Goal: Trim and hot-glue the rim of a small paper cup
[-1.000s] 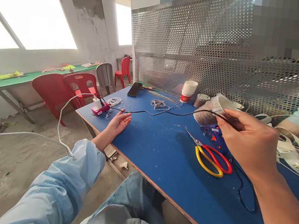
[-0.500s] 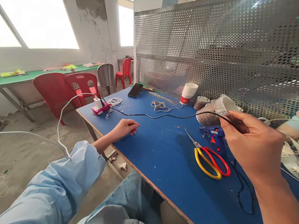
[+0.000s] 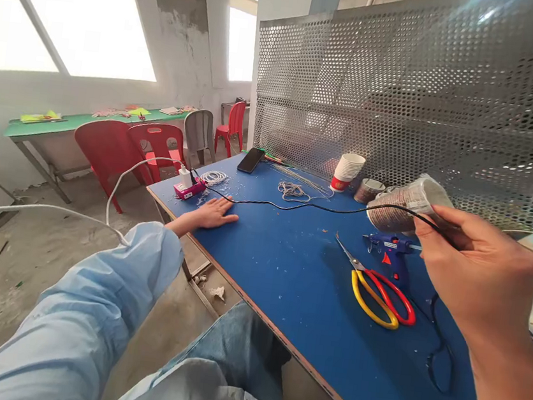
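Observation:
My right hand [image 3: 480, 263] pinches a tilted paper cup [image 3: 408, 203] wrapped in greyish cord, its rim toward my fingers. A black cable [image 3: 289, 206] stretches from the pink power strip [image 3: 189, 190] across the front of the cup to my right fingers; whether they also grip it I cannot tell. Flat on the blue table, my left hand [image 3: 214, 213] has its fingers spread, close to the strip and the cable. Below the cup, a blue glue gun [image 3: 394, 259] lies on the table beside scissors [image 3: 379, 290] with one red and one yellow handle.
Toward the back are a stack of paper cups [image 3: 348, 172], another wrapped cup [image 3: 368, 190], loose cord [image 3: 294, 191], a white coil [image 3: 214, 178] and a phone [image 3: 251, 160]. A perforated metal panel [image 3: 326, 98] borders the table [image 3: 263, 270]. Red chairs [image 3: 108, 156] stand beyond.
My left hand has moved from curled fingers near the table edge to lying flat and spread nearer the power strip. My right hand and the cup have shifted slightly right.

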### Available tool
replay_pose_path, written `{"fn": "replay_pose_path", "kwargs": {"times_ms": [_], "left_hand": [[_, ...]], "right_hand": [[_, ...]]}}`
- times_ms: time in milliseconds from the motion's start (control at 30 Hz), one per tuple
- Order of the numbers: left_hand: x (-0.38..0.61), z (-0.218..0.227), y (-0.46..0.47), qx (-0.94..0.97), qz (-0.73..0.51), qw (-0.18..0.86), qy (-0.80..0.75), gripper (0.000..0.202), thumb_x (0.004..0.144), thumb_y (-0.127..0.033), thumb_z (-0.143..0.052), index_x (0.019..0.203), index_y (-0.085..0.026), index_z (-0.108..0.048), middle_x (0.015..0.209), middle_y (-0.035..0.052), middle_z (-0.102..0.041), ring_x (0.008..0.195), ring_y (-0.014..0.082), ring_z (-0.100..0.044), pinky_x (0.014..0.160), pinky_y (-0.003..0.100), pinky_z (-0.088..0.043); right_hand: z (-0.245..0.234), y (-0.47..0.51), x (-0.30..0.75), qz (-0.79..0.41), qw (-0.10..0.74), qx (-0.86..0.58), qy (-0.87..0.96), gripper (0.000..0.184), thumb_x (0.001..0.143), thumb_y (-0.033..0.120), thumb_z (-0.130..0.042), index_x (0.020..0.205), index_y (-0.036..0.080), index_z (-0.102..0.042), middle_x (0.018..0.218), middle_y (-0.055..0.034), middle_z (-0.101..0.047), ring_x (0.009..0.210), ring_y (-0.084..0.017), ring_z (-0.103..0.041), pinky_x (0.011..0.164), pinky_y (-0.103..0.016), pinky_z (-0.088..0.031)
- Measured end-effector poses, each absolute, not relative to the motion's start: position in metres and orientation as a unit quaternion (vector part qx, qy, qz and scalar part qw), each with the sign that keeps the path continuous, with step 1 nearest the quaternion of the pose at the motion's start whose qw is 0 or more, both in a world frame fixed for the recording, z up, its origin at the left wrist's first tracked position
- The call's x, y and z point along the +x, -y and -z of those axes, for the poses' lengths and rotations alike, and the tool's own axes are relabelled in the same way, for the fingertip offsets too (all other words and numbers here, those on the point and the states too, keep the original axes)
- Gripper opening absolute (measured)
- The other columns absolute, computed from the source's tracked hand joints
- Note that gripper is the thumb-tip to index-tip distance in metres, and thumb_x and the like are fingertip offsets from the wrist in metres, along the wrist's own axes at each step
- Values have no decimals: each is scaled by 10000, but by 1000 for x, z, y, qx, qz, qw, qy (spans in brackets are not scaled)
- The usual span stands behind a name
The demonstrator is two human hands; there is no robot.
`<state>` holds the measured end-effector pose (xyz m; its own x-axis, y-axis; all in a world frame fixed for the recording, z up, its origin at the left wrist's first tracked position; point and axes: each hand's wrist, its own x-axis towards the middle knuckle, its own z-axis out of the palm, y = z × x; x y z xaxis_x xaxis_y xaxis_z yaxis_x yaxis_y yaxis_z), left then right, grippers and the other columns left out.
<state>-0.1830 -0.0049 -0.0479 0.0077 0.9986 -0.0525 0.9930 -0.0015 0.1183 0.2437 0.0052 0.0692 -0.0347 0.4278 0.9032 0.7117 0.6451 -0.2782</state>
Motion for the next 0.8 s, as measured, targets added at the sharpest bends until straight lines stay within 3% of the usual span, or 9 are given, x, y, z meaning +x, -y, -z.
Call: {"fn": "replay_pose_path", "kwargs": {"times_ms": [100,233,333,433,533,633,800], "left_hand": [[-205,45,-7,676,-58,19,-734,725,950,-586,-256,1469,-85,-336,1558,209,-294,1450,338,-271,1157,514,-223],[-193,50,12,698,-117,-43,-705,532,965,-434,-338,1354,-108,-496,1451,168,-473,1370,269,-407,1142,416,-301],[-174,59,43,721,-140,-67,-675,361,961,-360,-378,1107,-199,-666,1188,100,-645,1162,226,-557,1050,369,-410],[-171,63,68,694,-155,-86,-698,310,950,-278,-384,1037,-216,-675,1012,87,-665,1023,222,-593,967,360,-458],[-186,61,78,608,-170,-118,-766,328,932,-256,-389,1160,-168,-608,1150,149,-616,1123,278,-553,1005,429,-430],[-202,60,74,527,-159,-119,-826,473,927,-414,-410,1218,-71,-555,1247,249,-567,1207,378,-512,1028,532,-385],[-201,68,45,504,-109,-58,-855,746,898,-628,-356,1309,-22,-501,1436,279,-445,1375,394,-379,1118,493,-303]], "right_hand": [[-68,-6,244,118,573,-411,699,300,776,302,-660,987,114,-763,850,-143,-771,720,-285,-745,717,-411,-609],[-64,-10,248,114,560,-419,705,305,794,315,-649,1006,122,-751,867,-142,-770,745,-286,-745,742,-423,-606],[-65,-11,249,129,560,-408,709,310,787,329,-651,986,116,-755,828,-143,-768,706,-290,-742,720,-426,-608],[-68,-8,247,129,565,-407,706,330,773,346,-648,970,107,-761,786,-153,-762,668,-306,-739,682,-437,-608],[-70,-5,245,122,564,-420,700,344,769,363,-642,965,109,-766,756,-154,-754,684,-326,-740,691,-457,-603],[-70,-3,245,123,565,-430,693,364,770,378,-635,985,116,-770,763,-156,-754,719,-328,-744,724,-454,-597],[-70,-3,246,119,558,-434,697,370,772,381,-618,984,121,-773,761,-155,-755,719,-337,-743,716,-464,-594]]}}
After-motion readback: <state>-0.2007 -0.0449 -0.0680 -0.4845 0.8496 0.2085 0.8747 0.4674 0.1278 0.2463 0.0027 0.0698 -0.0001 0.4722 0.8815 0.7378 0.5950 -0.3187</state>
